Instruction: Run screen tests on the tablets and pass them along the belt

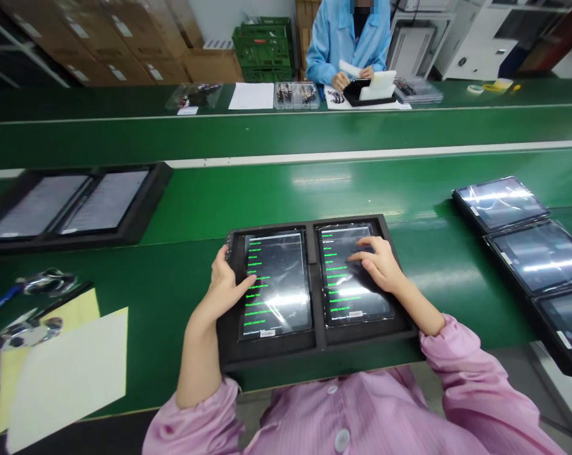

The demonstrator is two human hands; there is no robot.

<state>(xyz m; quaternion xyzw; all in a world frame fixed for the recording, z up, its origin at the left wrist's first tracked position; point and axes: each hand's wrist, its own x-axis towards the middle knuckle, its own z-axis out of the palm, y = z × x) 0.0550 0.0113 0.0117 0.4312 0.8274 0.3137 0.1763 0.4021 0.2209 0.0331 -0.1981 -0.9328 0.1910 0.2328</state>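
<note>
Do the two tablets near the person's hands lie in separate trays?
No, the left tablet and the right tablet lie side by side in one black tray.

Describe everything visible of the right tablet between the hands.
The right tablet lies screen up in the right compartment of the black tray. Its black-edged, glassy screen is lit, listing mostly green text, with glare and a small white label low down. The right hand is over it; contact is unclear.

One head-worn camera looks forward and down, close over the green workbench
</note>
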